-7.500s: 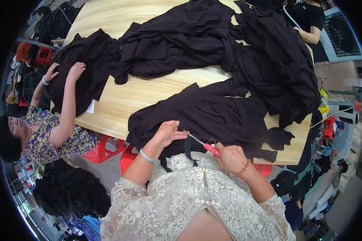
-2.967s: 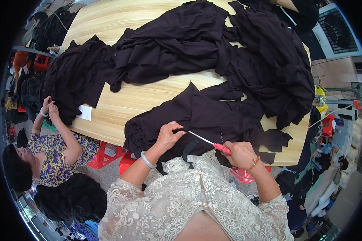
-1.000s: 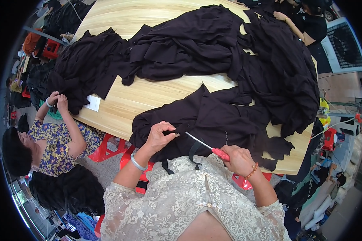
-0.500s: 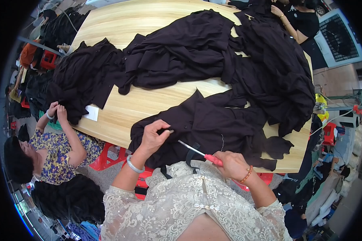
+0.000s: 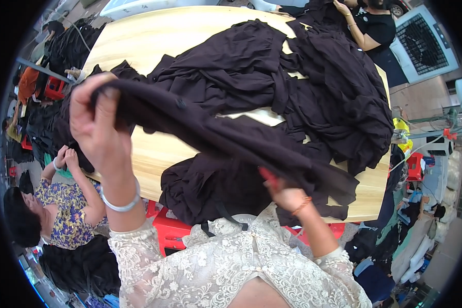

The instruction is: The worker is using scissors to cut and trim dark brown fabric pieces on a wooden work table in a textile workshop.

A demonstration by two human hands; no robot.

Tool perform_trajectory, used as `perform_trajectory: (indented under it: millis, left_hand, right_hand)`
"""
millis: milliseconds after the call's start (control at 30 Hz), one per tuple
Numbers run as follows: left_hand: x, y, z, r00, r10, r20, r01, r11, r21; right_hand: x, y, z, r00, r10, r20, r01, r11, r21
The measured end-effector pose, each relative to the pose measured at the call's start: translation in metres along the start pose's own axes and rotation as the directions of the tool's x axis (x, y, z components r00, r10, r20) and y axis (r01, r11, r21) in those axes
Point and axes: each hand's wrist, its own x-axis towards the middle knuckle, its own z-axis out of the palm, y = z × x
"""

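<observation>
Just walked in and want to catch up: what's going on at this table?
A person in a lace top lifts a black garment off the wooden table, left hand gripping one end high, right hand under the other with a red-handled tool. More black fabric is heaped on the table; a co-worker sits at left.

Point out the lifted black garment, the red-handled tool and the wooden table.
black garment [image 5: 226, 136], head view, middle of the raised fold.
red-handled tool [image 5: 268, 177], head view, red handle above the right hand.
wooden table [image 5: 154, 154], head view, bare top.
</observation>
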Motion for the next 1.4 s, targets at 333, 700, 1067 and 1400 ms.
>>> perform_trajectory:
  millis: [333,700,1067,1400]
  left_hand:
    - [0.106,-0.109,-0.047,0.975,-0.014,-0.222,-0.018,0.99,-0.141]
    - [-0.17,-0.125,-0.026,0.25,-0.934,0.257,0.802,0.348,0.486]
    - [-0.232,-0.174,0.018,0.019,-0.992,0.126,0.878,0.077,0.472]
    - [-0.242,-0.184,0.029,-0.05,-0.972,0.23,0.997,-0.063,-0.052]
  right_hand:
    - [0.124,0.065,-0.171,0.859,-0.297,-0.418,-0.003,0.813,-0.583]
    - [0.025,0.077,-0.031,0.952,0.305,0.002,-0.304,0.951,0.056]
    - [-0.037,0.018,-0.021,0.946,0.203,0.254,-0.196,0.979,-0.052]
    - [-0.025,0.01,-0.01,0.93,0.151,0.334,-0.124,0.987,-0.102]
